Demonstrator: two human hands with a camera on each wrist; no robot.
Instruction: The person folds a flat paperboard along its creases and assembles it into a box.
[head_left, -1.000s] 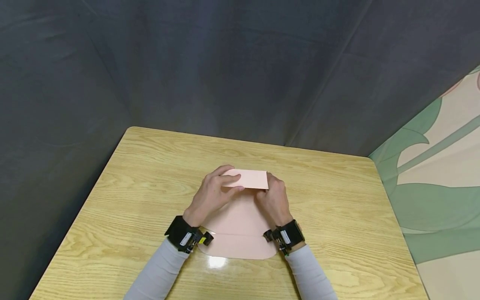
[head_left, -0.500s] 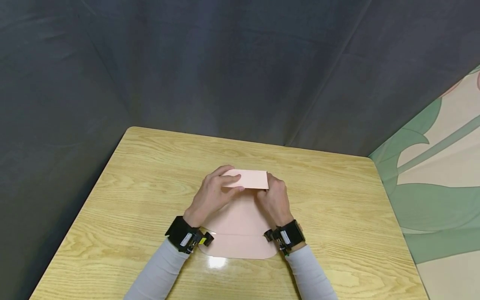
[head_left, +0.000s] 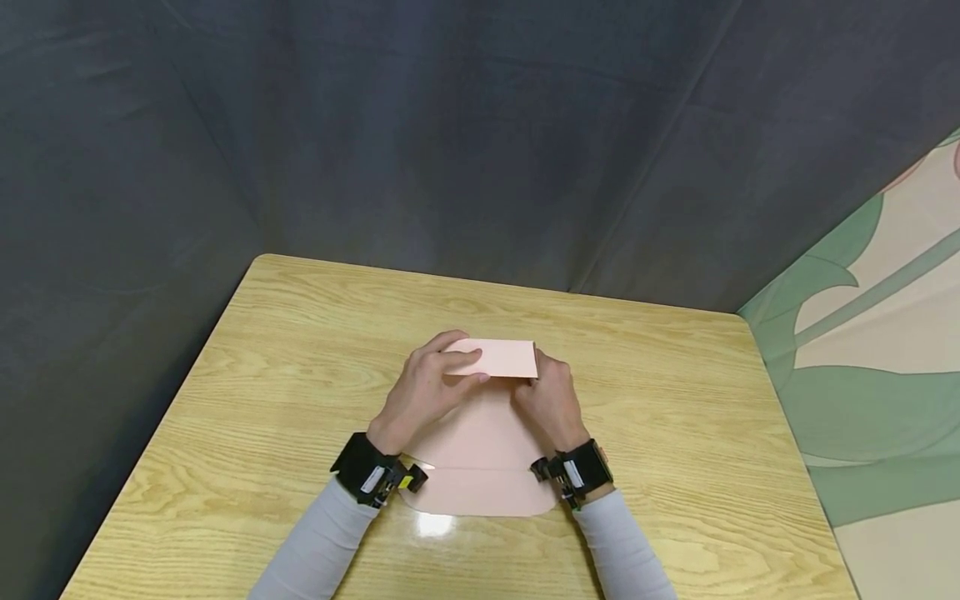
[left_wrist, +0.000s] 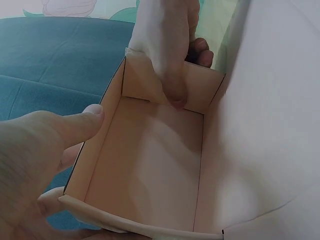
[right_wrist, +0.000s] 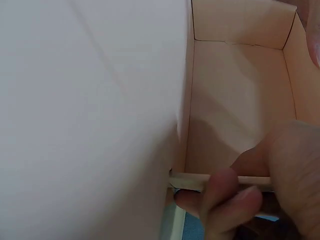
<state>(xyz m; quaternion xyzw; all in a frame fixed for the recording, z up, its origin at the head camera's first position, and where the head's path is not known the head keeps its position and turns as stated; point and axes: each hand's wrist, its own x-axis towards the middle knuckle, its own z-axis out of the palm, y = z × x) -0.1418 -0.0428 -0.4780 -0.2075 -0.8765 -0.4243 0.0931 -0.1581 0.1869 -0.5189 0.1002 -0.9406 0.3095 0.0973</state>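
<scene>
A pale pink cardboard box, partly folded up, stands between the hands, with its long lid flap stretching toward the person. In the left wrist view its inside shows low walls around a bare bottom. My left hand grips the box's left end, thumb at the front wall's edge and fingers around the outside. My right hand pinches the right end wall, thumb inside the box and fingers curled on the outer side. The fingertips of the right hand are hidden in the head view.
The box is over a wood-grain table. A dark curtain hangs behind its far edge and left side. A green and cream patterned cloth borders the right side. Both wrists wear black camera bands.
The right hand and wrist have shifted very slightly to the right, and the lid flap has moved a touch with them. The left hand keeps its place on the box.
</scene>
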